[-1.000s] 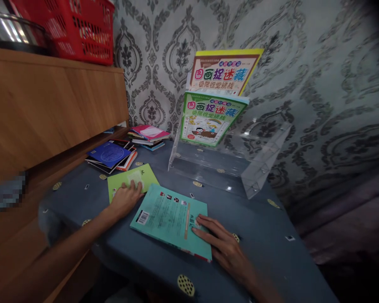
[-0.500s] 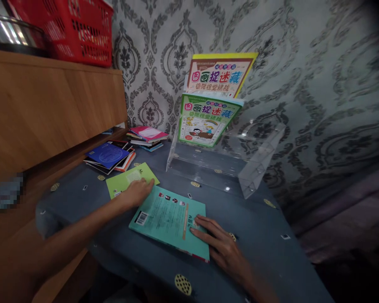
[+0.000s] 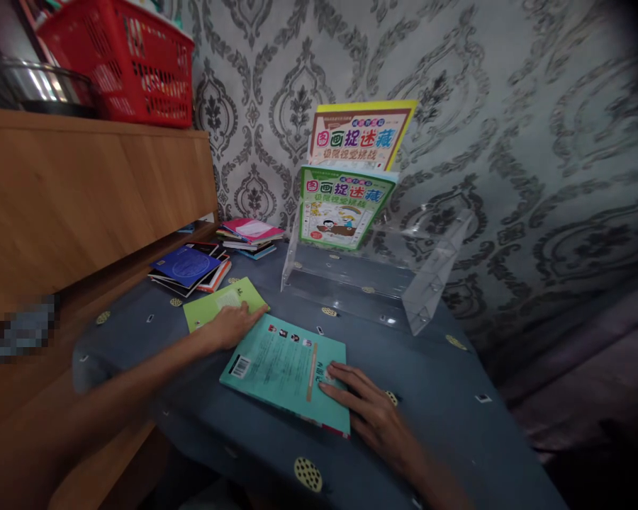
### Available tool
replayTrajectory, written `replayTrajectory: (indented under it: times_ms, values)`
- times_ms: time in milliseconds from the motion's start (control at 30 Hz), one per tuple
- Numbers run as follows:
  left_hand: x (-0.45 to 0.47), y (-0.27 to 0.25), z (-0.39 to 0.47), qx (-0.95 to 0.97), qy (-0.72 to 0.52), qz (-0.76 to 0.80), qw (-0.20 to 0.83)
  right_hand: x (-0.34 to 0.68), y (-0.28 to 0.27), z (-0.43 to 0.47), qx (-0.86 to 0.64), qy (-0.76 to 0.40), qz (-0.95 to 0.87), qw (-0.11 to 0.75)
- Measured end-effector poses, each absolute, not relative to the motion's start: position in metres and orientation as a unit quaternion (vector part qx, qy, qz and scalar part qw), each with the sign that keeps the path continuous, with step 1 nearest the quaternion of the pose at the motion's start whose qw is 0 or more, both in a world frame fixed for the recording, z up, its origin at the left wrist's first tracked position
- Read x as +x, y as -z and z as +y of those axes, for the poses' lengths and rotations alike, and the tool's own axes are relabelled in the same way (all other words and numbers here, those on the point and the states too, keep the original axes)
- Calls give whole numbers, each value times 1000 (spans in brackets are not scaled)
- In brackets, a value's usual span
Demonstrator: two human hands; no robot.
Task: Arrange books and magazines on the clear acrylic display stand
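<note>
A teal paperback book (image 3: 286,382) lies back cover up on the table, with a barcode and small portraits printed on it. My right hand (image 3: 369,404) rests on its right edge, fingers stretched out over the cover; the thumb is mostly hidden. At the book's far left corner is my left hand (image 3: 234,326), its fingers extended and lying over the teal book and the neighbouring lime green book (image 3: 205,309). That green book lies flat, partly covered by the left hand.
A clear acrylic book stand (image 3: 422,297) holds a green picture book (image 3: 337,219) and a yellow-edged one (image 3: 359,134). Two stacks, one topped by a blue book (image 3: 186,263), one by a pink book (image 3: 252,229), lie left. A red basket (image 3: 154,78) stands on the wooden cabinet (image 3: 96,184).
The camera view has shifted slightly, so the background sits a little lower. Both hands stay at the teal book, with almost no movement.
</note>
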State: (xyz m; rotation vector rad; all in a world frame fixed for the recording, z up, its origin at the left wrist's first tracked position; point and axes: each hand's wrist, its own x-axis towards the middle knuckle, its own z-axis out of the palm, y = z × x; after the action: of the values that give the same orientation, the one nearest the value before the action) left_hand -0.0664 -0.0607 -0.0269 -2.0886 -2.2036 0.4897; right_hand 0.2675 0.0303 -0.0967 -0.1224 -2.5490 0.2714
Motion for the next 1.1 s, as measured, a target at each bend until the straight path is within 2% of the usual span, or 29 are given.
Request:
replayTrajectory:
  times_ms: [133,233,300,500,600,733,933,1100]
  values:
    - [-65,28,-72,-653,-147,-740,61,267,97,30,-49,-102,-955,276]
    - [-72,11,-78,-621,-146,-768,56,267,97,30,-51,-106,-954,275]
    - [-87,-12,-82,-595,-127,-791,73,267,97,31,-50,-109,-954,275]
    - [-167,-105,-98,-512,92,-841,149,267,99,31,-59,-116,-952,277]
    - [-195,-126,-104,-479,111,-843,219,266,97,30,-55,-119,-951,281]
    - [-214,-96,-100,-447,91,-862,219,267,95,29,-60,-112,-952,277]
    - [-254,-7,-91,-537,86,-836,71,267,94,28,-65,-118,-955,263]
    - [-269,5,-91,-561,49,-825,51,267,94,28,-74,-134,-956,251]
